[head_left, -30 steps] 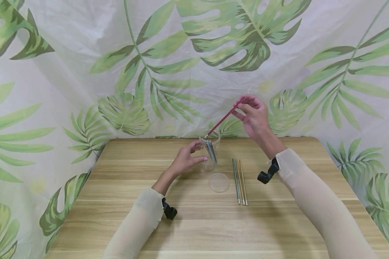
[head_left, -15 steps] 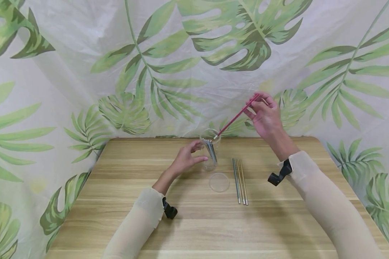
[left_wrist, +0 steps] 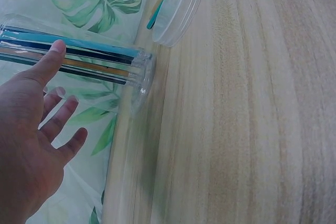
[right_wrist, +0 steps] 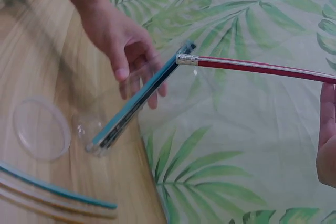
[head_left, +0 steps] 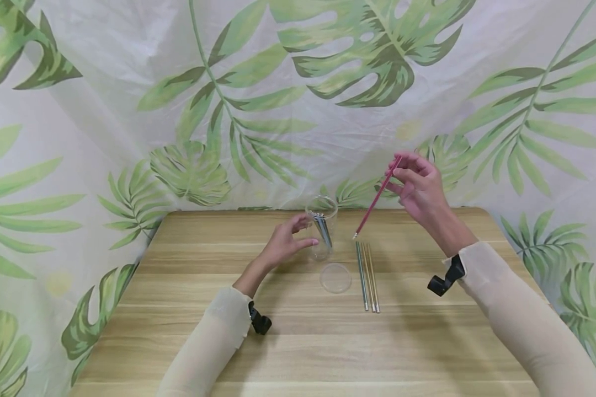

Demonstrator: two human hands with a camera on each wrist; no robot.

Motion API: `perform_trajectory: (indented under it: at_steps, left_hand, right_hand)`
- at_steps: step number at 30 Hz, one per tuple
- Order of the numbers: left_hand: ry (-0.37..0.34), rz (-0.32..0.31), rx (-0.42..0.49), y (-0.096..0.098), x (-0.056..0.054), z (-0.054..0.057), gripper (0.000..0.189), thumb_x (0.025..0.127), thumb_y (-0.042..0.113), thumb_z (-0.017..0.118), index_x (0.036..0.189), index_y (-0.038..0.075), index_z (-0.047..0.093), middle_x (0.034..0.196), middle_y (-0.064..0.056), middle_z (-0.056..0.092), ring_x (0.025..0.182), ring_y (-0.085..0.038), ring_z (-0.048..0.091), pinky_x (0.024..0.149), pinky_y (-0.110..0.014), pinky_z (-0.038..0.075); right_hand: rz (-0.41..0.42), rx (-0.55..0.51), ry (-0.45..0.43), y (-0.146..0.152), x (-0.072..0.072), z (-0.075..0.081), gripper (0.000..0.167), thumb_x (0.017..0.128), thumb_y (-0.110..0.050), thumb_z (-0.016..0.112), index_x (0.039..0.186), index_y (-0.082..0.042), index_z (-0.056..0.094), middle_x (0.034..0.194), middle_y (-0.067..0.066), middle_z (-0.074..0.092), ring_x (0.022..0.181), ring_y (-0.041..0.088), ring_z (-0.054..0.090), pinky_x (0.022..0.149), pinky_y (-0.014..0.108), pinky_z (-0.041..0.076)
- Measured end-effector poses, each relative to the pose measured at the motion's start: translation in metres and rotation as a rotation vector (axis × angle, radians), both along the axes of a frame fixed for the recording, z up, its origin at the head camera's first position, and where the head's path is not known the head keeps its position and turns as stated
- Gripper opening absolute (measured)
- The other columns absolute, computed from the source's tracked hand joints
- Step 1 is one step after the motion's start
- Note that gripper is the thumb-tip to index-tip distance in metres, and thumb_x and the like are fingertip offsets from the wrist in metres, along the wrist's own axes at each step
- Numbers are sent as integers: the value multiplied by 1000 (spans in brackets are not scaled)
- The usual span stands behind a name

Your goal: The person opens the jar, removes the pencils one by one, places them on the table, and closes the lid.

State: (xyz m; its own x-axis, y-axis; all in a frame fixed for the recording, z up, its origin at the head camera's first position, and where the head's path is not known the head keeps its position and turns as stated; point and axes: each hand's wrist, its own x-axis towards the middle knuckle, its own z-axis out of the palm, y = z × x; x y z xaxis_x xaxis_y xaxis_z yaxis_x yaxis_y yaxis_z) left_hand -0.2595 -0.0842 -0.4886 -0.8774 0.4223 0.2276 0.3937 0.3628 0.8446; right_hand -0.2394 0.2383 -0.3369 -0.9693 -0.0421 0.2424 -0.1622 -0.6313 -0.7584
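My left hand (head_left: 289, 241) is at the left side of a clear plastic cup (head_left: 320, 255), thumb in front and fingers behind, lightly holding it upright. Several dark and blue-green pencils (left_wrist: 100, 51) lean inside the cup. My right hand (head_left: 421, 190) pinches a red pencil (head_left: 374, 203) near its upper end, above the table's back right. The pencil slants down to the left, and its silver ferrule (right_wrist: 187, 59) and eraser end point downward, just beyond the loose pencils. In the right wrist view only a few fingers (right_wrist: 327, 114) of that hand show.
A round clear lid (head_left: 335, 277) lies in front of the cup. To its right, a teal pencil (head_left: 362, 275) and two gold pencils (head_left: 372, 278) lie side by side on the wooden table (head_left: 298, 353). A leaf-patterned cloth (head_left: 258, 99) hangs behind the table.
The red pencil's eraser end has left the cup's mouth. My right hand has carried the pencil right, then lower, and tilted it steeper. The left hand and cup have stayed in place.
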Motion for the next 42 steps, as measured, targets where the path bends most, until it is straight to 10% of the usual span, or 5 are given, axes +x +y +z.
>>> perform_trajectory:
  at_steps: [35, 42]
  left_hand:
    - [-74, -51, 132, 1, 1, 2, 64, 86, 5, 88, 142, 0, 56, 142, -25, 63, 134, -45, 60, 107, -47, 59]
    - [-73, -48, 126, 1, 2, 1, 64, 87, 5, 88, 142, 1, 57, 143, -24, 63, 134, -45, 60, 105, -47, 60]
  right_hand:
    - [57, 547, -326, 32, 25, -108, 25, 97, 11, 68, 110, -8, 77, 96, 2, 76, 88, 14, 76, 79, 34, 69]
    - [39, 661, -405, 32, 27, -129, 44, 99, 7, 68, 139, 17, 55, 96, 0, 76, 87, 11, 75, 84, 33, 68]
